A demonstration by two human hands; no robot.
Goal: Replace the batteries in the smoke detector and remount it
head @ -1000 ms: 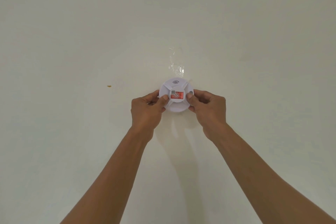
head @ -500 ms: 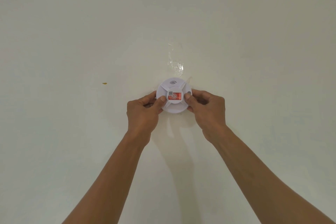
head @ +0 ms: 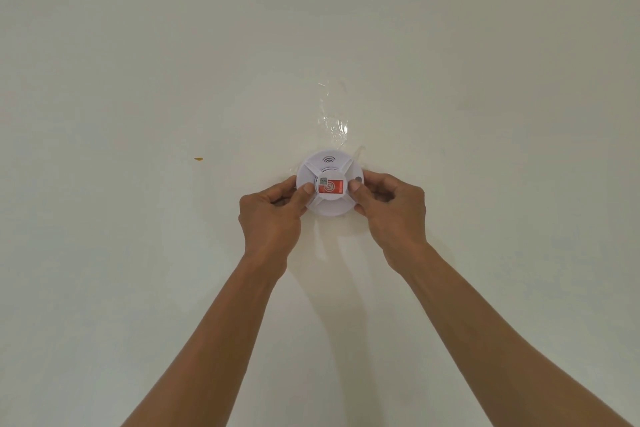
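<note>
Against the pale ceiling, just right of the middle of my view, sits the white round detector, and I have both hands on it. My left hand grips its left edge, the thumb laid over the face just beside the red sticker and the other fingers curled behind the rim. My right hand grips the right edge the same way, thumb tip touching the face on the other side of the sticker, remaining fingers folded around the side. Both hands are closed on the detector, with both forearms reaching up from the bottom of the frame.

On the face I can see four raised ribs running out from the centre cap, a small wave symbol above it, and a small grey dot just above my right thumb. The sticker carries a small code patch at its upper left corner; I cannot read the print.

A crinkled strip of clear tape clings to the ceiling just above the detector, reaching its upper right edge. Well off to the left is a small orange speck. I cannot tell whether the detector is locked to its mount or only pressed there.
</note>
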